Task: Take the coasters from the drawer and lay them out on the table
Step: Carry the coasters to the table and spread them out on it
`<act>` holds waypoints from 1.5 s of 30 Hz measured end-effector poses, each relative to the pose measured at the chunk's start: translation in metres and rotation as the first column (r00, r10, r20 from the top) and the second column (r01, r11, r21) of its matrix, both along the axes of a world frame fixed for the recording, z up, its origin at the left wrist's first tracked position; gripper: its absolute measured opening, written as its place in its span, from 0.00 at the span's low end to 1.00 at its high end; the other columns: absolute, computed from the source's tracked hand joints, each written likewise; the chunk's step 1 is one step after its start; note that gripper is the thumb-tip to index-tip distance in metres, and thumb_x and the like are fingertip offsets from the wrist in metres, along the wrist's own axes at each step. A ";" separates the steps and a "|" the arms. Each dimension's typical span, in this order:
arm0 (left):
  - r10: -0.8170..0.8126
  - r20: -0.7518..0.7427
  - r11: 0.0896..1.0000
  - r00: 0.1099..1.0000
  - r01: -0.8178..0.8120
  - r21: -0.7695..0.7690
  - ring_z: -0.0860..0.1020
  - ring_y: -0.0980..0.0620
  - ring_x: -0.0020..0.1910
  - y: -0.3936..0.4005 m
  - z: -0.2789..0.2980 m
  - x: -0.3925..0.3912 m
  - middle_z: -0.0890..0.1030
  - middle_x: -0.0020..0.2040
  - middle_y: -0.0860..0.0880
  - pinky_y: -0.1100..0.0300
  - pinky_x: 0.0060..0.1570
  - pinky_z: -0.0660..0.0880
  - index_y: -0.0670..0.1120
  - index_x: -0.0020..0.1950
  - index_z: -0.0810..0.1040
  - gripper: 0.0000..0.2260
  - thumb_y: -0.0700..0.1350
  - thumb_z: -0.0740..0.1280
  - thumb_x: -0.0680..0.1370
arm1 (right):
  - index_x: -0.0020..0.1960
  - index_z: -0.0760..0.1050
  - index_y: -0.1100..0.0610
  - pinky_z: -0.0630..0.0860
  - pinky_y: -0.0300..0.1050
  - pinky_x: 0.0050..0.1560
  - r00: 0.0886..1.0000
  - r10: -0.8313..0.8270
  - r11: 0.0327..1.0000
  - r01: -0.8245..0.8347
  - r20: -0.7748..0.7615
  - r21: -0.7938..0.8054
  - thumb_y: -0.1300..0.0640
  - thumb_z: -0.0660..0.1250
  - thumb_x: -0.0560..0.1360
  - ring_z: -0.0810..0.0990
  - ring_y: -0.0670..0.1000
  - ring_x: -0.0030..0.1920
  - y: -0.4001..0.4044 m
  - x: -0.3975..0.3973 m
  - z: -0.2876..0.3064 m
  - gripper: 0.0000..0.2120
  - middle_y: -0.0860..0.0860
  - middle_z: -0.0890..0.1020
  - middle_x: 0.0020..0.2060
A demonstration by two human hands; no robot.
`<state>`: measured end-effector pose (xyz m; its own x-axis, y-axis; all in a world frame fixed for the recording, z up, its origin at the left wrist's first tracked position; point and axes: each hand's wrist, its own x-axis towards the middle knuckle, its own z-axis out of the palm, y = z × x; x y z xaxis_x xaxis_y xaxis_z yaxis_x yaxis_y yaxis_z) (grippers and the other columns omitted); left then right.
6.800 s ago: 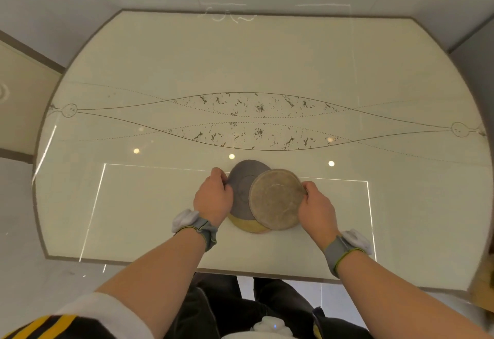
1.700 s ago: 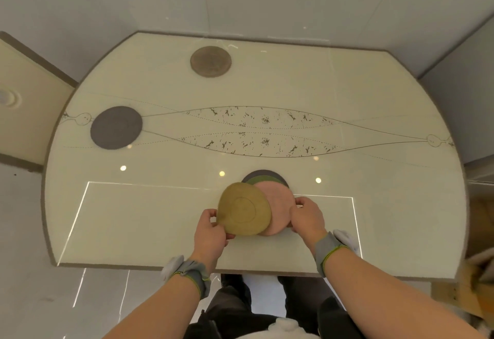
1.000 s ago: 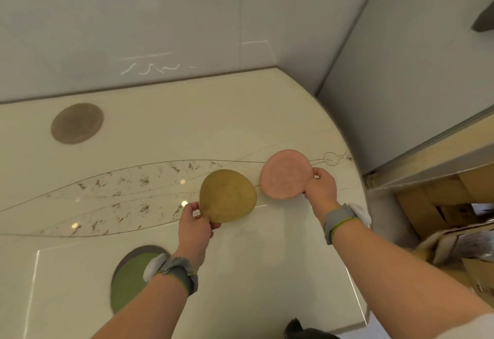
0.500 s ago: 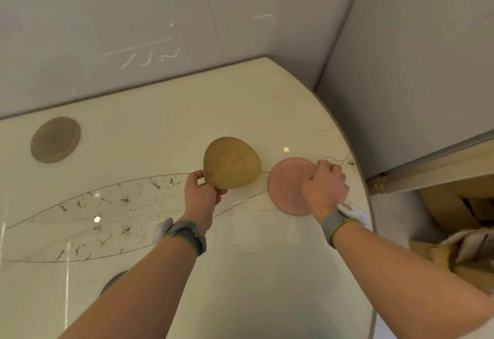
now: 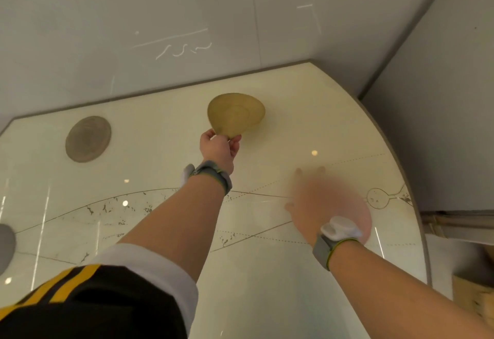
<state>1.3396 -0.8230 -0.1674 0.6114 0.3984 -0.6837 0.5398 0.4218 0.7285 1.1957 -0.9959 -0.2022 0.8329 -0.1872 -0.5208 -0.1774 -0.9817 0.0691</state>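
Observation:
My left hand point(image 5: 219, 148) pinches the near edge of a round mustard-yellow coaster point(image 5: 236, 114) and holds it out over the far right part of the cream table point(image 5: 267, 271). A pink coaster point(image 5: 357, 211) lies flat near the table's right edge. My right hand point(image 5: 311, 202), blurred, hovers over it with fingers spread and nothing in it. A brown coaster point(image 5: 88, 139) lies at the far left. The rim of a dark grey coaster point(image 5: 6, 247) shows at the left border. The drawer is out of view.
Grey walls close in behind the table and on the right. The table's curved right edge point(image 5: 417, 218) runs just past the pink coaster. Cardboard point(image 5: 475, 298) shows at the lower right beyond that edge.
My left hand has carried the yellow coaster farther toward the back of the table. My right hand has let go of the pink coaster, which now lies flat, and has opened.

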 end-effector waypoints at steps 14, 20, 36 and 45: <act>-0.057 -0.128 0.996 0.990 0.066 0.063 0.85 0.44 0.49 0.029 -0.031 -0.002 0.83 0.60 0.40 0.51 0.54 0.84 0.45 0.76 0.68 0.20 0.40 0.63 0.84 | 0.84 0.44 0.48 0.62 0.66 0.75 0.999 -0.004 0.999 0.003 -0.036 -0.034 0.36 0.63 0.79 0.61 0.75 0.75 0.000 0.014 -0.001 0.44 0.70 0.49 0.81; -0.127 -0.130 0.984 0.983 0.142 0.112 0.83 0.46 0.51 0.074 -0.008 -0.068 0.83 0.58 0.43 0.52 0.53 0.82 0.46 0.75 0.69 0.19 0.41 0.64 0.83 | 0.83 0.53 0.50 0.64 0.65 0.73 0.998 0.062 0.996 -0.060 0.019 -0.067 0.38 0.60 0.79 0.69 0.68 0.71 0.003 0.003 0.007 0.38 0.68 0.58 0.80; -0.225 -0.433 0.719 0.873 0.449 0.531 0.82 0.45 0.45 0.283 -0.013 -0.343 0.83 0.49 0.48 0.50 0.46 0.78 0.50 0.62 0.78 0.11 0.43 0.65 0.80 | 0.61 0.82 0.54 0.67 0.66 0.69 0.949 0.239 0.960 -0.262 0.204 0.098 0.57 0.70 0.70 0.79 0.62 0.61 0.187 -0.154 -0.001 0.19 0.58 0.81 0.60; -0.328 -0.648 0.519 0.687 0.704 0.484 0.81 0.42 0.50 0.306 -0.026 -0.422 0.77 0.52 0.48 0.49 0.48 0.79 0.51 0.58 0.69 0.22 0.61 0.71 0.73 | 0.66 0.77 0.53 0.76 0.52 0.52 0.984 0.133 0.916 -0.169 0.121 0.365 0.54 0.62 0.80 0.79 0.57 0.56 0.280 -0.189 0.007 0.16 0.54 0.80 0.57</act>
